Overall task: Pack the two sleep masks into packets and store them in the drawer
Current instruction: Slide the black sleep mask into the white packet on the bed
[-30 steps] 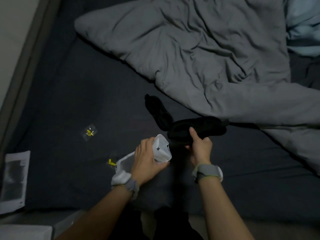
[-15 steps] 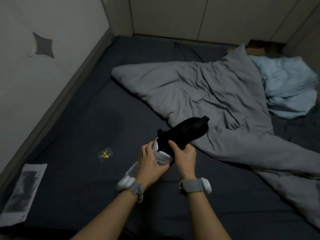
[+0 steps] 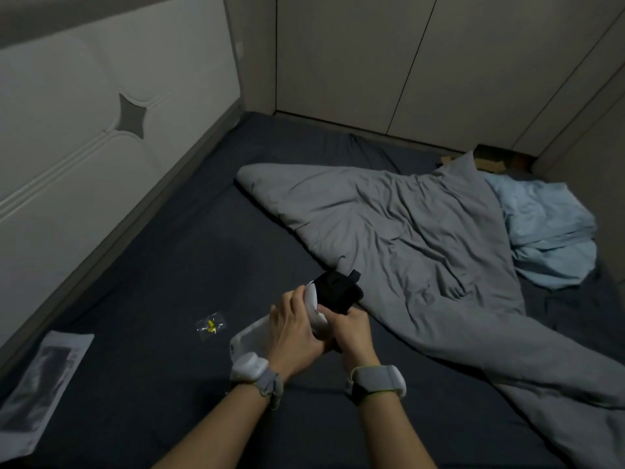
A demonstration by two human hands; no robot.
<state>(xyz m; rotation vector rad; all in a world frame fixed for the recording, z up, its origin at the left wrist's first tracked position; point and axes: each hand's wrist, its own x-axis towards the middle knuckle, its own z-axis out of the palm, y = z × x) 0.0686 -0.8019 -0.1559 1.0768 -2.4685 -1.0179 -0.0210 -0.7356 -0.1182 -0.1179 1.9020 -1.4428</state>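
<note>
Holds white packet (image 3: 252,336) open in left hand's (image 3: 294,330) curled grip, above bed's (image 3: 169,265) near edge; pinches black sleep mask (image 3: 338,289) with right hand (image 3: 353,333), feeding it partly in. Leaves second mask and drawer, neither visible.

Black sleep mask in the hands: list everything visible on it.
The sleep mask is black, soft-looking fabric, bunched into a thick wad, a small strap end poking up at its far tip. It is held in the air, tilted away from the person. Its near end sits at the mouth of the white packet, which the left hand grips; the right hand grips the mask's near end. How far in it goes is hidden.
</note>
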